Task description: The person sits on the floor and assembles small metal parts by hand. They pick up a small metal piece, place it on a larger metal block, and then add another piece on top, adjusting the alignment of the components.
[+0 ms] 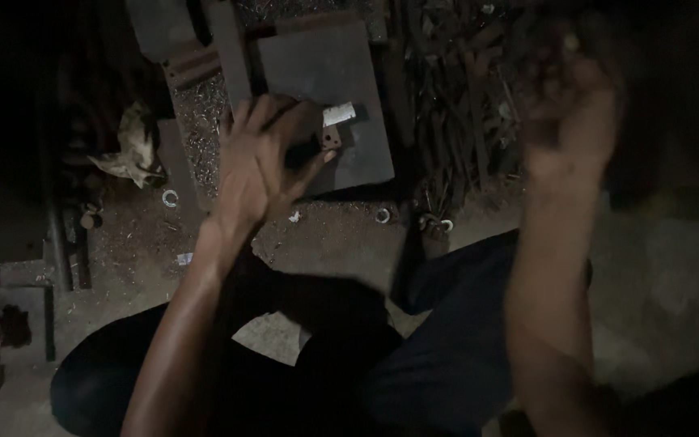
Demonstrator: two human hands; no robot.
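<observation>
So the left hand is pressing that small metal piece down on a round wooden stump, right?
Not quite. In the head view the left hand does press the small metal piece down, but it lies on a flat, square-edged grey metal block, not on a round wooden stump.

Floor: bare concrete (341, 235), dusty, strewn with metal filings. Far right: a pile of scrap metal strips (455, 105). Far left: a crumpled rag (135, 146). Small metal rings (170, 197) lie scattered. Lighting: dim; left and right edges fall into darkness.
</observation>
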